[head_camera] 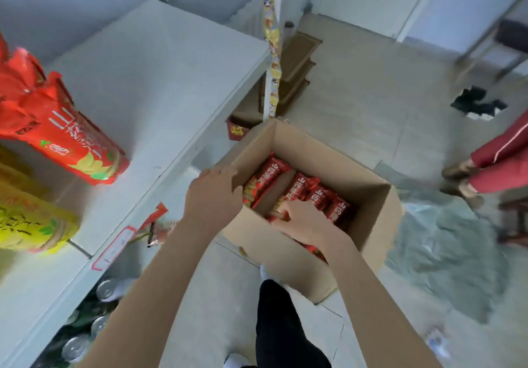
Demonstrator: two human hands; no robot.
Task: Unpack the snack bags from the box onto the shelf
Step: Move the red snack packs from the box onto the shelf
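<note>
An open cardboard box (368,224) stands on the floor to the right of a white shelf (160,76). Several red snack bags (300,190) lie packed inside it. My left hand (213,193) grips the box's left rim, fingers curled over the edge. My right hand (303,219) reaches inside and its fingers curl around one red snack bag near the front of the box. On the shelf at the left stand a large red snack bag (65,133) and a yellow snack bag (31,221).
Cans (105,289) sit under the shelf. A strip of small packets (271,38) hangs from the shelf post. Another person's red-trousered legs (497,164) stand at the right. Dark shoes (477,104) and flat cardboard (297,64) lie on the tiled floor.
</note>
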